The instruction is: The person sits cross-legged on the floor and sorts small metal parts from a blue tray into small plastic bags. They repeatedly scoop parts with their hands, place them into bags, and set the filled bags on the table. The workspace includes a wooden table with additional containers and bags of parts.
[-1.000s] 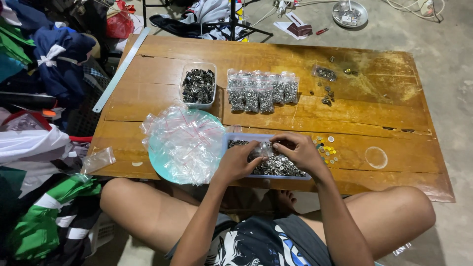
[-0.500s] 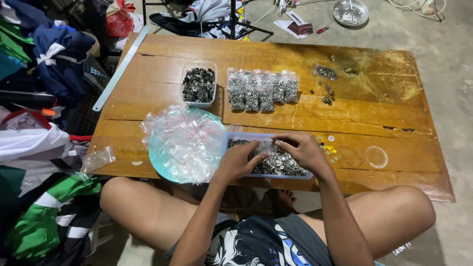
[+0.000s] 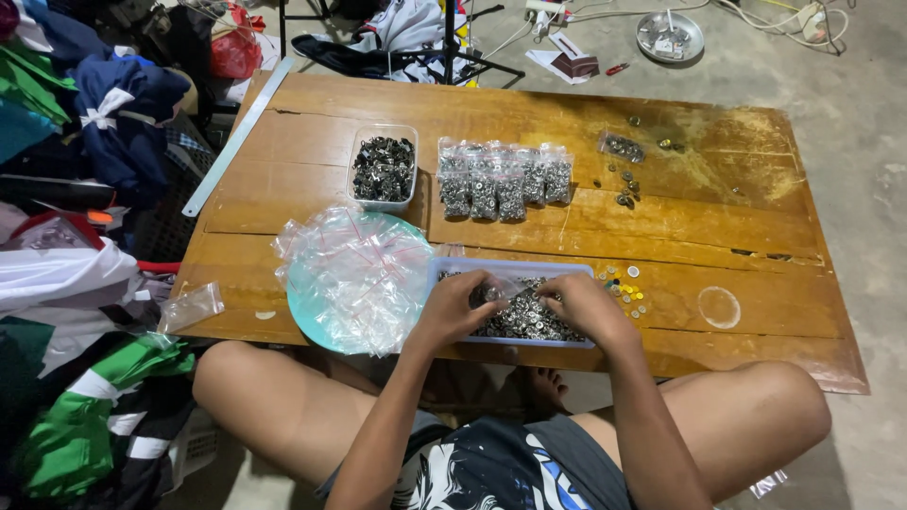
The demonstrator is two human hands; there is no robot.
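A shallow blue tray (image 3: 444,266) of small silver metal pieces sits at the near edge of a low wooden table (image 3: 680,227). Both hands are over it. My left hand (image 3: 453,309) pinches a small clear plastic bag (image 3: 493,286) above the tray's left part. My right hand (image 3: 586,304) rests over the tray's right part, fingers curled toward the bag; what its fingertips hold is hidden. A heap of empty clear bags (image 3: 354,269) lies on a round light-blue plate (image 3: 300,302) just left of the tray.
A clear tub of dark metal parts (image 3: 383,168) and a row of filled small bags (image 3: 505,178) stand mid-table. Loose pieces (image 3: 624,184) and small coloured bits (image 3: 624,288) lie at right. Piled clothes (image 3: 85,142) crowd the left; a metal ruler (image 3: 236,137) leans there.
Both hands have stayed over the tray with only small finger movements at the little bag. Nothing else on the table has moved.
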